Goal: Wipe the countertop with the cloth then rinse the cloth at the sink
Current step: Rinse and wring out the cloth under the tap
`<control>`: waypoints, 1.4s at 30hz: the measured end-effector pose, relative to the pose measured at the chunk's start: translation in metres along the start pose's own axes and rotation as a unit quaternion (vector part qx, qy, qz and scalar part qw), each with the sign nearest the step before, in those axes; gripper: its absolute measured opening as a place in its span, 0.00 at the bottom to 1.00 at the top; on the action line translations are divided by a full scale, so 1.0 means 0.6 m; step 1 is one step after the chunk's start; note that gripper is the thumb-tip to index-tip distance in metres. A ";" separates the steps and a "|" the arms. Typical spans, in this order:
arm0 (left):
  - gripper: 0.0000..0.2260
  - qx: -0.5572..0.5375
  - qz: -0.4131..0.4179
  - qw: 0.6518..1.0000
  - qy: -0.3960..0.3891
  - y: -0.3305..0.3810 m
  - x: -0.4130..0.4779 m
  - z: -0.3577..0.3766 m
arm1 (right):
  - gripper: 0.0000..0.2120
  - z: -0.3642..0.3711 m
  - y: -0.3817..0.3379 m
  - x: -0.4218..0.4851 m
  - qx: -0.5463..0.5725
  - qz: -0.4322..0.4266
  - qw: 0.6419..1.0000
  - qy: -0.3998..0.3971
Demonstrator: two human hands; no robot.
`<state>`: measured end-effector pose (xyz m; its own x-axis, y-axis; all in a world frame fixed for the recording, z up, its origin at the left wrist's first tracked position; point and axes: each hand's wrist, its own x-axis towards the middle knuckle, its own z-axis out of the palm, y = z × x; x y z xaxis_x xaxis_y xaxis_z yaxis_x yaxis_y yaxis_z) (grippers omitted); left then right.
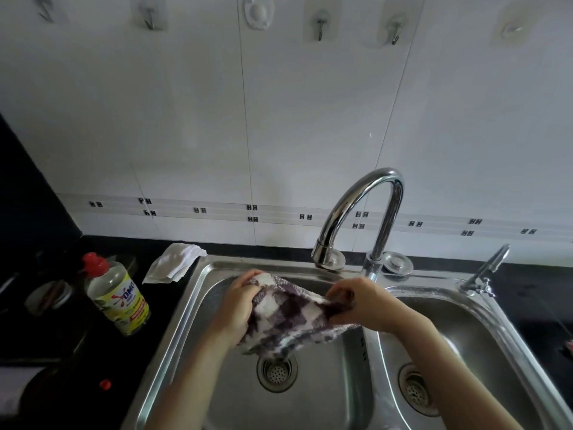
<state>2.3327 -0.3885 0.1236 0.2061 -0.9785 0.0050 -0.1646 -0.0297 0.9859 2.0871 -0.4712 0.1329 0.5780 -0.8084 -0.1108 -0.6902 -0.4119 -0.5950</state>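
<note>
A purple-and-white checked cloth (291, 318) is stretched between both my hands over the left basin of the steel double sink (186, 305). My left hand (238, 302) grips its left end, fingers curled over the top edge. My right hand (359, 305) pinches its right end. The cloth hangs above the left drain (277, 372). The chrome gooseneck faucet (366, 209) arches behind, its spout above the back rim of the left basin; I see no water running. The black countertop (77, 346) lies to the left.
A detergent bottle (119, 297) with a red cap stands left of the sink. A white rag (173, 263) lies at the sink's back left corner. A small second tap (486, 270) stands behind the right basin. A small red cap (105, 384) lies on the counter. Hooks line the tiled wall.
</note>
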 end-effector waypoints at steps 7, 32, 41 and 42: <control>0.09 -0.061 0.015 0.998 0.022 0.051 0.003 0.012 | 0.07 -0.029 -0.009 -0.012 0.076 0.019 0.996 0.031; 0.24 0.063 0.111 0.982 -0.138 0.216 0.007 0.033 | 0.08 -0.256 -0.007 -0.040 0.280 -0.016 0.939 0.201; 0.18 0.022 0.156 0.987 -0.026 0.269 0.040 0.053 | 0.05 -0.348 -0.001 -0.038 0.305 -0.071 0.934 0.170; 0.18 0.016 0.162 0.986 -0.019 0.275 0.042 0.058 | 0.06 -0.354 -0.002 -0.037 0.324 -0.088 0.926 0.171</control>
<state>2.2774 -0.4253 0.2808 0.1020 -0.9443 0.3129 -0.2461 0.2808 0.9277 1.9828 -0.5423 0.3050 0.4082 -0.8847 0.2251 -0.1277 -0.2995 -0.9455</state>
